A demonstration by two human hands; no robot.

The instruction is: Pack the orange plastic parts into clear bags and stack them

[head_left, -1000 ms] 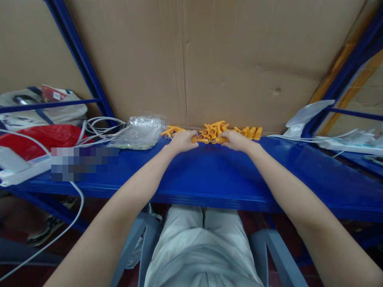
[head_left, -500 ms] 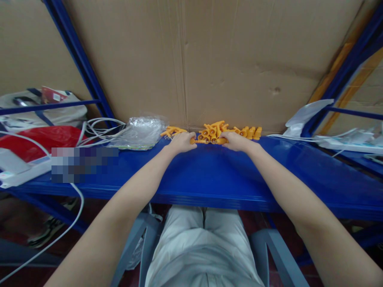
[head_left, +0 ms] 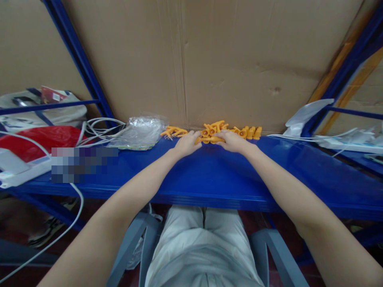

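At the back of the blue shelf, my left hand (head_left: 188,144) is closed around the left end of an orange plastic piece (head_left: 206,140) at the front of a small pile. Facing it, my right hand (head_left: 232,140) grips another orange plastic piece (head_left: 216,139) by its right end. The inner ends of the two pieces meet or nearly meet. Just behind them lie more orange pieces (head_left: 212,131) with round, cup-like ends, and orange branch-shaped pieces (head_left: 220,124) rest on top. My fingers hide parts of both held pieces.
Left of my hands lie loose branch-like orange pieces (head_left: 173,131) and clear plastic bags (head_left: 140,133). A row of orange pieces (head_left: 253,132) stands to the right. White cables (head_left: 103,124) and a power strip (head_left: 26,173) occupy the left. Cardboard (head_left: 227,63) backs the blue shelf (head_left: 209,175).
My left hand has shifted right and the right hand slightly left. The front orange pieces have turned, so their round openings no longer face me.
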